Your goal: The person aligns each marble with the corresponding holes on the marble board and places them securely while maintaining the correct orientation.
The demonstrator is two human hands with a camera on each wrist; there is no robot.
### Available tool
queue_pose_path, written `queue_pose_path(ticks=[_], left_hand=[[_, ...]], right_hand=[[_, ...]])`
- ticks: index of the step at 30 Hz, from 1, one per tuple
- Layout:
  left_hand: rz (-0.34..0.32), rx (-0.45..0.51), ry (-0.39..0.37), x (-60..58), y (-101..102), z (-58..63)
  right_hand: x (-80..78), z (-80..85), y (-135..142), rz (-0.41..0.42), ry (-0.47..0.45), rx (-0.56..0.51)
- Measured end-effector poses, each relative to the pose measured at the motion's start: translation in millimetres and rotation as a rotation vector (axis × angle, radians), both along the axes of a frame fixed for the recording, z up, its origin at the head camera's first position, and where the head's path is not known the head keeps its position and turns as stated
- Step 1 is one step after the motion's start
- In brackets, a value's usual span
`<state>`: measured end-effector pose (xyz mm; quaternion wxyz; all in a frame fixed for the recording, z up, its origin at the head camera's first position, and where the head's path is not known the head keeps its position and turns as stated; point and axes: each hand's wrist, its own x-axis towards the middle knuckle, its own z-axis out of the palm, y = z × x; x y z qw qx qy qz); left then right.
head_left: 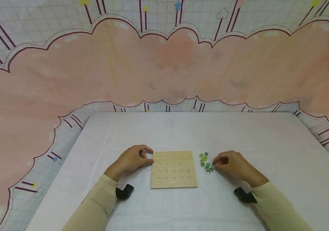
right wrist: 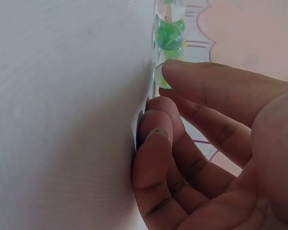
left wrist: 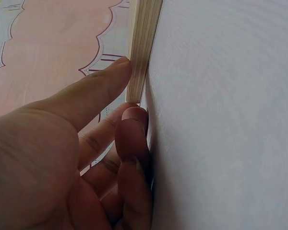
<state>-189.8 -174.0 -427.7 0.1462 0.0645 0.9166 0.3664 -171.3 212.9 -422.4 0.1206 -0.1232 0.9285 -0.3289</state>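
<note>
A square wooden board [head_left: 173, 184] with rows of round dimples lies flat on the table. One clear marble [head_left: 188, 170] sits in a dimple near its right side. My left hand [head_left: 132, 159] holds the board by its far left corner, the thumb pressed to the plywood edge [left wrist: 145, 48] and the index finger at the corner. To the right of the board lies a loose cluster of green, yellow and clear marbles [head_left: 202, 164]. At the cluster's right side my right hand [head_left: 234, 165] pinches a green-tinted glass marble [right wrist: 159, 77] between thumb and index finger, low by the tablecloth.
White cloth covers the table [head_left: 239, 134], and a patterned pink-and-white sheet [head_left: 164, 70] hangs behind it. Another green marble [right wrist: 169, 36] stands close past the pinched one. A black wrist mount [head_left: 125, 192] shows below each hand.
</note>
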Motion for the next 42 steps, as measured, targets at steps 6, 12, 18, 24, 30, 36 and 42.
queue_pose_path(ticks=[6, 12, 18, 24, 30, 36, 42], left_hand=[[-0.001, 0.005, -0.002, 0.7, -2, -1.0], [-0.009, 0.013, 0.005, 0.6, -2, -2.1], [-0.007, 0.025, 0.003, -1.3, -2, -2.9], [0.007, -0.005, 0.011, -2.3, -4, -3.3], [0.006, -0.011, 0.012, -2.7, -6, -4.7], [0.003, -0.011, 0.010, -3.1, -5, -4.5], [-0.006, -0.002, 0.007, -2.7, -3, -3.5]], right_hand=[[1.9, 0.7, -2, 0.009, 0.005, -0.002], [5.0, 4.5, -2, 0.006, 0.022, 0.023], [4.8, 13.6, -4, -0.003, 0.067, 0.021], [2.4, 24.3, -15, 0.025, 0.139, -0.005], [0.2, 32.0, -30, 0.051, 0.127, -0.038], [-4.3, 33.4, -42, 0.073, 0.115, -0.049], [-9.7, 29.4, -54, 0.085, 0.107, -0.037]])
